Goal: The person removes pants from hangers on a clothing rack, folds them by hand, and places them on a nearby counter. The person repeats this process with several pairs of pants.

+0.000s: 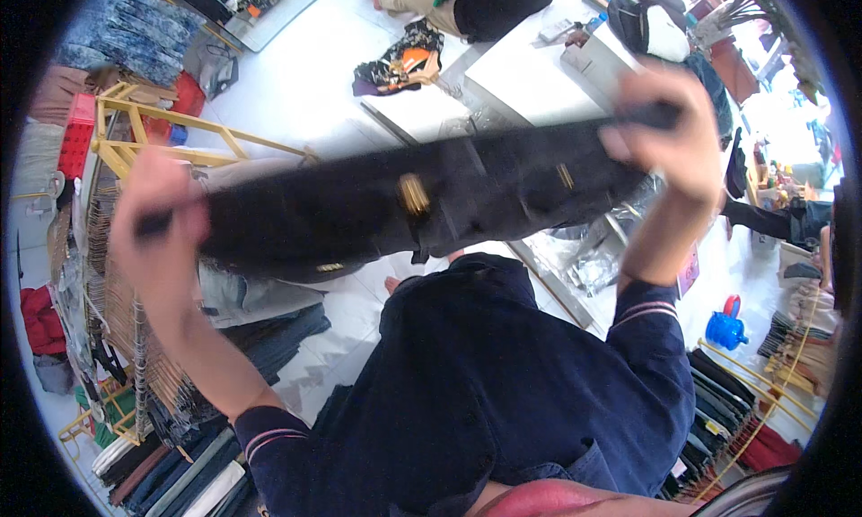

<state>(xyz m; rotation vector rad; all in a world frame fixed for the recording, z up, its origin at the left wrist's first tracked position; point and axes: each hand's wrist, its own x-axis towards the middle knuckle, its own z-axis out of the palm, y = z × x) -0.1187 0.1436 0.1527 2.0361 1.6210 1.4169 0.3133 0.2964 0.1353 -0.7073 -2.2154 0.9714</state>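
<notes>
Stretched between both my hands is a black garment [350, 200], seemingly trousers or a similar piece, with gold-coloured marks or fittings on it. My left hand [158, 207] grips one end of the dark cloth at the left of the view. At the upper right, my right hand [663, 126] closes on the other end. Both hands are blurred. The garment spans the view in front of my body, above the white floor, tilted a little up towards the right. How its lower part hangs is hard to tell.
Yellow-framed racks [195, 123] with hanging clothes stand at the left. A white table [532, 72] lies beyond the garment, with a patterned cloth pile [401, 62] near it. Another person [498, 5] is at the top. Clear plastic bags [592, 264] lie right of centre; a blue container [726, 330] sits right.
</notes>
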